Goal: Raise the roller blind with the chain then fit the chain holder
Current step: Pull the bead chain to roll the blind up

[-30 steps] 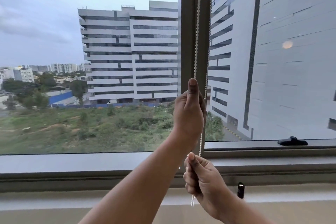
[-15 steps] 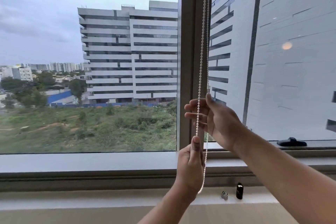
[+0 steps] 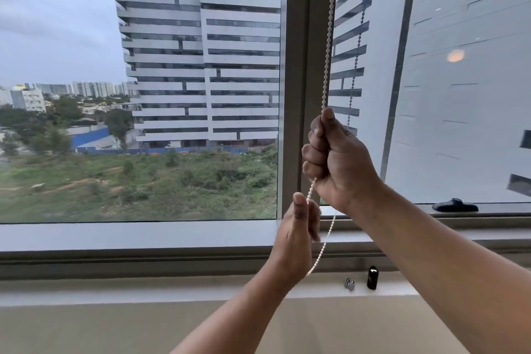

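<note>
Two bare hands are up in front of a big window. The right hand (image 3: pixel 337 164) is the higher one. It is closed in a fist around the white bead chain (image 3: pixel 327 60), with the thumb on top. The chain runs straight up from this fist, in front of the grey window post (image 3: pixel 298 66), and goes out of the top of the picture.

The left hand (image 3: pixel 298 227) is lower and a bit to the left. Its thumb points up and touches the chain just under the right fist. Its fingers are curled behind the chain, but I cannot tell if they squeeze it. Below this hand the chain hangs loose and curves down toward the sill (image 3: pixel 143 290).

On the sill, to the right of the hands, stand a small silver piece (image 3: pixel 349 284) and a small black piece (image 3: pixel 372 277), close together. A black window handle (image 3: pixel 455 205) lies farther right on the frame.
</note>
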Available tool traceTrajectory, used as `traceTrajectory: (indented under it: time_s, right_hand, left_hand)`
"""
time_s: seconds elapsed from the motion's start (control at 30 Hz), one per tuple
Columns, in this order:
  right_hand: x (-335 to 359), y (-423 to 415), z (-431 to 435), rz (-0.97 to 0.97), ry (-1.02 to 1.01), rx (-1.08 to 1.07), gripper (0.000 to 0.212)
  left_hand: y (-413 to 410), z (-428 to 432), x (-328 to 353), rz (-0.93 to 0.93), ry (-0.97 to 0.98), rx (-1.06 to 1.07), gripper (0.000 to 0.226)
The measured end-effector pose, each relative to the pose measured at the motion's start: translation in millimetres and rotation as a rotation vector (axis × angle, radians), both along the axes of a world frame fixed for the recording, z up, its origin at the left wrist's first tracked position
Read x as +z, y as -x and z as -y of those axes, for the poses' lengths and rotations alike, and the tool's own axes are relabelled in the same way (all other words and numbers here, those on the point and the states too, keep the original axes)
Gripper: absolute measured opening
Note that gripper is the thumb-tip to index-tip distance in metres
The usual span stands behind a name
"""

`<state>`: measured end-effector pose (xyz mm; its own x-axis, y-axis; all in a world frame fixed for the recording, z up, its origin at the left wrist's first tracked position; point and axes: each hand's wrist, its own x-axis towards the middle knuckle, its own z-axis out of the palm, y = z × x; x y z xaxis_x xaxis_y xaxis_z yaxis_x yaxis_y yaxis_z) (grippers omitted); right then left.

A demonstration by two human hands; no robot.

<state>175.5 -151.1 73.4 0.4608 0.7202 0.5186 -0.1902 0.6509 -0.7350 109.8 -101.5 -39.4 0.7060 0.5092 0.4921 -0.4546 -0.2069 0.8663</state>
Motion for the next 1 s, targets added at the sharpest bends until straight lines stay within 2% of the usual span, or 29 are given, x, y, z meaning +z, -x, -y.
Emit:
traceTrajectory:
  time_s: [0.07, 0.13, 0.27, 0.33, 0.43, 0.6, 0.73, 0.83, 0.93, 1.0]
  right_hand:
    - [-3.8, 2.3, 3.3, 0.011, -0.018, 0.030, 0.034]
    - [-13.1, 6.0, 5.6, 0.007, -0.017, 0.059, 0.033]
    - [-48.6, 18.5, 9.3, -0.023, 0.057, 0.066, 0.033]
    - [-69.9, 25.5, 11.0, -0.053, 0.140, 0.049, 0.033]
    - [-96.3, 35.6, 11.1, -0.081, 0.237, 0.025, 0.033]
    - [-108.3, 43.1, 10.2, -0.140, 0.232, 0.030, 0.033]
    - [-108.2, 40.8, 10.2, -0.141, 0.227, 0.040, 0.033]
    - [-112.2, 35.1, 9.5, -0.126, 0.227, 0.052, 0.034]
    - [-115.8, 22.3, 12.5, 0.023, 0.338, 0.008, 0.038]
    - [-111.3, 10.9, 15.3, 0.182, 0.481, -0.117, 0.044]
  left_hand:
    - [2.3, -9.6, 9.5, -0.024, -0.064, 0.048, 0.118]
    - [5.4, -18.5, 27.2, 0.007, -0.064, 0.072, 0.122]
    - [10.3, -28.9, 77.0, 0.114, 0.011, 0.068, 0.086]
    - [12.7, -28.7, 102.7, 0.130, 0.002, 0.020, 0.075]
    - [13.5, -22.6, 130.1, 0.119, -0.046, -0.041, 0.072]
    - [11.0, -2.7, 140.0, 0.112, -0.026, -0.104, 0.063]
    - [6.2, 6.2, 135.8, 0.237, 0.040, 0.011, 0.060]
    - [2.2, 8.4, 133.7, 0.301, 0.074, -0.006, 0.054]
    - [-2.3, 7.4, 123.9, 0.304, 0.059, -0.004, 0.057]
    - [-5.2, 6.6, 108.3, 0.277, 0.057, -0.001, 0.060]
